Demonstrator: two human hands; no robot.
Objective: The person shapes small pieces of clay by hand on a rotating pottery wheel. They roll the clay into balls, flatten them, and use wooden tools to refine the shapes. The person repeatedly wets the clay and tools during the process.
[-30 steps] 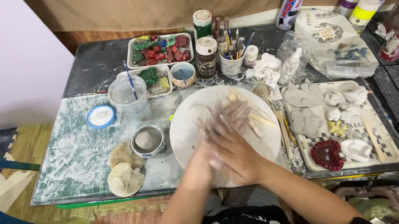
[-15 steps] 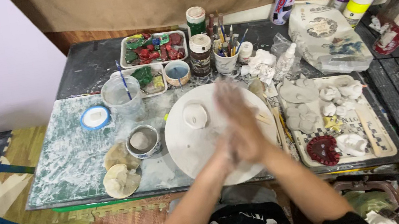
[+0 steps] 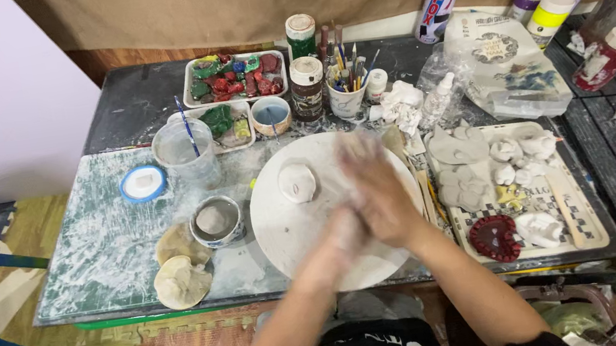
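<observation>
My two hands are pressed palm to palm over the round white board (image 3: 284,233), the right hand (image 3: 377,187) laid on top and the left hand (image 3: 342,235) under it. Both are blurred, so I cannot tell whether my fingers are clenched around anything between the palms. The fingers of my right hand lie flat and point away from me and a little to the left, towards the back of the counter (image 3: 92,254).

On the board, just left of my hands and apart from them, sits a small pale clay lump (image 3: 298,181). It is roughly rounded, matte and smooth, slightly longer front to back, with a dimpled top.

The board is a flat, chalky disc. Left of it stands a small round metal bowl (image 3: 216,219) of grey slurry, and beside that lie two flattish beige sponges (image 3: 180,267), soft and lumpy. A clear plastic cup (image 3: 178,148) holds a blue-handled brush. To my right a checked tray (image 3: 565,208) carries pale clay shapes and a dark red ridged disc (image 3: 497,237). The counter surface is smeared with dried white clay
</observation>
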